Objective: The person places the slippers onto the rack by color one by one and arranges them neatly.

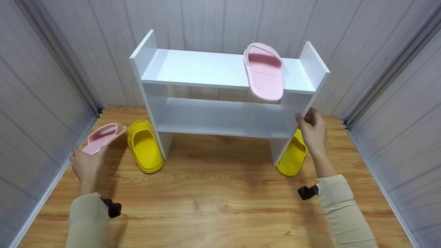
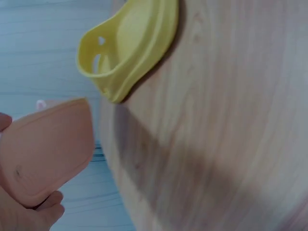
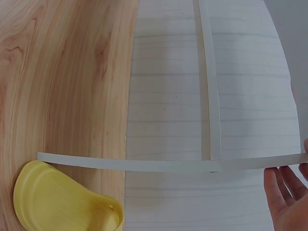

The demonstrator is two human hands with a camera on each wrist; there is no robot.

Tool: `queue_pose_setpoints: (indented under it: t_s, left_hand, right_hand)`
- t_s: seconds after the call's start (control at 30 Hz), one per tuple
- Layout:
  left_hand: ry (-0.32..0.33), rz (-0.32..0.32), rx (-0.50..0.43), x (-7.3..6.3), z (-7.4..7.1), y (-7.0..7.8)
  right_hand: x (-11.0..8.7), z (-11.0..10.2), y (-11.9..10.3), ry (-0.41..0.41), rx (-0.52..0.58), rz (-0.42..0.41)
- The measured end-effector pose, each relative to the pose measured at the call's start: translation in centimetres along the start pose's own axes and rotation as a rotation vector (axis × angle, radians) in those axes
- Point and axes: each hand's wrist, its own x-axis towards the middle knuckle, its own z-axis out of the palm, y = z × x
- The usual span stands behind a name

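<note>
At the left, my left hand (image 1: 88,163) grips a pink slipper (image 1: 103,137) by its heel end, raised over the floor. The left wrist view shows the sole of this pink slipper (image 2: 48,149) between thumb and fingers. My right hand (image 1: 313,132) holds the right side panel of the white shelf (image 1: 220,119), below the top board. In the right wrist view, fingers (image 3: 276,192) lie against the panel's edge. Another pink slipper (image 1: 266,74) rests on the top board, its heel end reaching past the front edge.
One yellow slipper (image 1: 146,148) stands on the wooden floor (image 1: 206,206) beside the shelf's left panel. Outside the right panel is a second yellow slipper (image 1: 292,156), partly hidden. Pale panelled walls (image 1: 206,20) enclose the floor at the back and both sides.
</note>
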Motion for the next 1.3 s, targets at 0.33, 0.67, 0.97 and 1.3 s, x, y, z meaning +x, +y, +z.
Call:
queue_pose_setpoints:
  t_s: [0.33, 0.67, 0.97, 1.3]
  left_hand:
    - [-0.264, 0.18, 0.117, 0.8, -4.4, 1.5]
    - [-0.5, 0.319, 0.109, 1.4, -7.8, 1.4]
    - [-0.615, 0.344, 0.15, 1.4, -9.4, 1.8]
    - [-0.754, 0.423, 0.224, 0.9, -10.4, 2.0]
  right_hand:
    - [-0.1, 0.1, -0.1, 0.007, -0.002, -0.002]
    - [0.1, 0.0, 0.2, 0.002, 0.009, -0.012]
    - [1.3, 0.0, 3.2, 0.008, 0.031, -0.041]
    - [0.4, 0.0, 1.0, 0.003, 0.008, -0.01]
